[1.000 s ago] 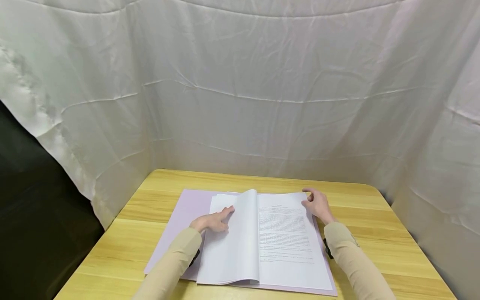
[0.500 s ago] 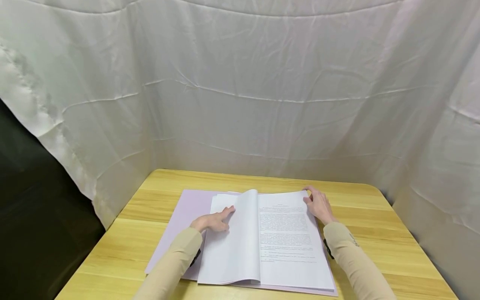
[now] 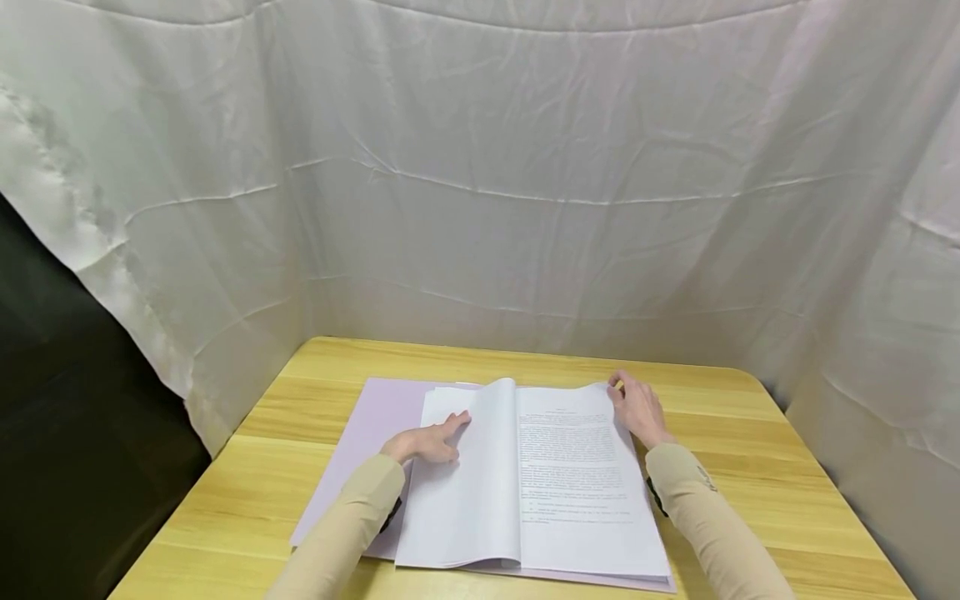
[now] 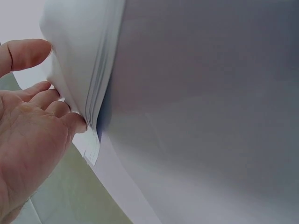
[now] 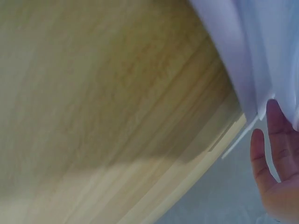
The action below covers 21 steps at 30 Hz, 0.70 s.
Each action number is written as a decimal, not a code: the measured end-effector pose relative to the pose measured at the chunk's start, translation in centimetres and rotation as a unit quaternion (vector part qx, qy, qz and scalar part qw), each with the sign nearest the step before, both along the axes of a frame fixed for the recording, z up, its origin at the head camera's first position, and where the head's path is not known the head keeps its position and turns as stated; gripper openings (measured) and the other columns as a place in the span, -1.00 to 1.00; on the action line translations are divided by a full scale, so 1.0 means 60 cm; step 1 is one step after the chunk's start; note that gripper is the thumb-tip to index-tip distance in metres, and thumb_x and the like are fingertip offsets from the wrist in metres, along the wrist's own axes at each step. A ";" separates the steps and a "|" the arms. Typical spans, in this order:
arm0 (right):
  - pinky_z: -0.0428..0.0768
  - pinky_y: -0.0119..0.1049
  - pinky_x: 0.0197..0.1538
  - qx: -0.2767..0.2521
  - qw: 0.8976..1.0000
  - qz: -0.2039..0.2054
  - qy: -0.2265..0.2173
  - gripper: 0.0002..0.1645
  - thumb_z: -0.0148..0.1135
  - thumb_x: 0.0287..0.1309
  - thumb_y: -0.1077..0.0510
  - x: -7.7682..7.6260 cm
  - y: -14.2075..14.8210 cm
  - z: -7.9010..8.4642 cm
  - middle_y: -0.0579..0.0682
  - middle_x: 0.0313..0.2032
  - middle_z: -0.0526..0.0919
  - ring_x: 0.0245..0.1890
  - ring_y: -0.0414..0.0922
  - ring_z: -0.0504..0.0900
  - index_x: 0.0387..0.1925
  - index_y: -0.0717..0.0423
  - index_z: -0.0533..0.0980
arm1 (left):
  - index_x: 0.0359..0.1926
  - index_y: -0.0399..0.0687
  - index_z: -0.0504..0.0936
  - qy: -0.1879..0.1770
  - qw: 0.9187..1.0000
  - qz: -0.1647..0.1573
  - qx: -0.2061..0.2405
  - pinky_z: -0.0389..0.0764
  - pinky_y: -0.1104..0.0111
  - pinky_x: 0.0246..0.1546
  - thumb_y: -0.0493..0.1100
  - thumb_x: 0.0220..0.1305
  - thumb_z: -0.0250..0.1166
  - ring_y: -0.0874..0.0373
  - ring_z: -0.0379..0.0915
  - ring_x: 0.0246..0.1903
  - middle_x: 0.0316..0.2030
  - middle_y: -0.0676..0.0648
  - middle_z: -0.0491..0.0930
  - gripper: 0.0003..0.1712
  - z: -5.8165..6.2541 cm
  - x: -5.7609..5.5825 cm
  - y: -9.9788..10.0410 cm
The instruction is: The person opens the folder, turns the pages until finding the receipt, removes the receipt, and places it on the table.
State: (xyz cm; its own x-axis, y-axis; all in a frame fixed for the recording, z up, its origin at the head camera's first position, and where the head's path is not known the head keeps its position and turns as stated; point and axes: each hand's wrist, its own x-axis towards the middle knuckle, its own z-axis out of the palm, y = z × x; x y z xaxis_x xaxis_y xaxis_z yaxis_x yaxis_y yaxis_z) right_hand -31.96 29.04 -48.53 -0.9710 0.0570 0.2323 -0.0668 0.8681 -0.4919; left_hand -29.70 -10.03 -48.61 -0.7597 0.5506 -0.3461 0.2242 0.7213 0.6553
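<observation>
A stack of white printed sheets lies spread in a pale purple folder (image 3: pixel 386 404) on the table. The turned pages (image 3: pixel 480 500) curl over at the middle, their layered edges (image 4: pixel 105 79) showing in the left wrist view. My left hand (image 3: pixel 429 442) rests on them with fingers extended. The right-hand page (image 3: pixel 573 537) bears lines of print, too small to read. At its top right corner, my right hand (image 3: pixel 639 410) pinches the sheet, which bows up slightly there. In the right wrist view, fingertips (image 5: pixel 274 112) are right at the sheets' edge; the thumb is mostly out of frame.
The wooden table (image 3: pixel 750 467) extends around the folder, its far edge behind the sheets. A pale curtain (image 3: pixel 525 208) hangs at the back and sides. Dark cloth (image 3: pixel 75 417) shows at the left.
The right hand has shifted slightly up at the corner, first raising the page's edge, which now sits a little lower and wavier. The left hand has stayed in place.
</observation>
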 end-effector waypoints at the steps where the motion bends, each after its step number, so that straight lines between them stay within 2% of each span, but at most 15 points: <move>1: 0.39 -0.24 -0.36 -0.003 1.000 -0.003 0.002 -0.82 0.05 0.45 0.17 0.001 -0.001 0.001 0.24 -0.25 0.68 -0.37 0.06 0.55 -0.06 0.17 0.49 | 0.59 -0.18 -0.06 0.000 1.000 0.000 0.000 -0.16 -0.05 0.62 -0.31 0.28 0.13 -0.16 -0.30 0.62 0.61 -0.30 -0.21 -0.08 0.000 0.000 0.000; 4: 0.47 -0.13 -0.25 -0.007 1.000 -0.009 0.010 -0.81 0.08 0.44 0.16 0.002 -0.001 0.002 0.26 -0.18 0.69 -0.27 0.11 0.59 -0.10 0.22 0.51 | 0.60 -0.17 -0.07 -0.001 1.000 0.002 -0.001 -0.17 -0.06 0.62 -0.32 0.26 0.13 -0.17 -0.30 0.62 0.61 -0.30 -0.22 -0.06 0.000 0.000 0.000; 7: 0.49 -0.05 -0.19 -0.012 1.000 -0.010 0.013 -0.78 0.08 0.44 0.15 0.004 0.000 0.001 0.26 -0.20 0.67 -0.25 0.13 0.57 -0.13 0.25 0.51 | 0.60 -0.18 -0.07 -0.001 1.000 0.001 -0.002 -0.18 -0.08 0.62 -0.32 0.26 0.13 -0.18 -0.30 0.62 0.61 -0.31 -0.22 -0.06 0.001 0.001 0.000; 14: 0.47 -0.10 -0.15 -0.037 0.999 -0.007 0.003 -0.65 0.01 0.50 0.10 0.005 -0.001 0.002 0.28 -0.21 0.62 -0.19 0.14 0.52 -0.15 0.34 0.56 | 0.59 -0.20 -0.08 0.000 1.000 -0.006 0.000 -0.21 -0.08 0.62 -0.33 0.26 0.13 -0.17 -0.32 0.62 0.61 -0.30 -0.23 -0.06 -0.001 0.000 0.001; 18: 0.53 -0.16 -0.11 -0.091 0.996 0.010 -0.022 -0.64 0.04 0.46 0.15 0.010 -0.004 0.010 0.37 -0.11 0.65 -0.10 0.19 0.59 -0.05 0.42 0.57 | 0.60 -0.19 -0.10 -0.001 1.000 -0.007 0.002 -0.22 -0.07 0.62 -0.33 0.26 0.11 -0.17 -0.33 0.62 0.61 -0.29 -0.24 -0.06 -0.002 0.000 0.001; 21: 0.60 -0.21 -0.11 -0.143 0.987 0.044 -0.066 -0.57 0.14 0.38 0.19 0.015 -0.004 0.015 0.44 -0.03 0.65 -0.07 0.18 0.64 0.09 0.48 0.51 | 0.60 -0.18 -0.10 -0.002 1.000 -0.004 0.002 -0.23 -0.09 0.62 -0.32 0.27 0.11 -0.18 -0.34 0.62 0.61 -0.30 -0.25 -0.06 -0.002 0.000 0.000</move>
State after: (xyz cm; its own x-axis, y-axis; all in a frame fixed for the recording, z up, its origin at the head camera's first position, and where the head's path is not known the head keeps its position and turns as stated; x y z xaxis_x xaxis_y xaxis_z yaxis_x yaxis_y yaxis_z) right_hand -31.04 28.78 -47.63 -0.9958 0.0168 0.0901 -0.0541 0.6858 -0.7257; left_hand -29.69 -10.04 -48.71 -0.7541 0.5581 -0.3461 0.2279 0.7166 0.6592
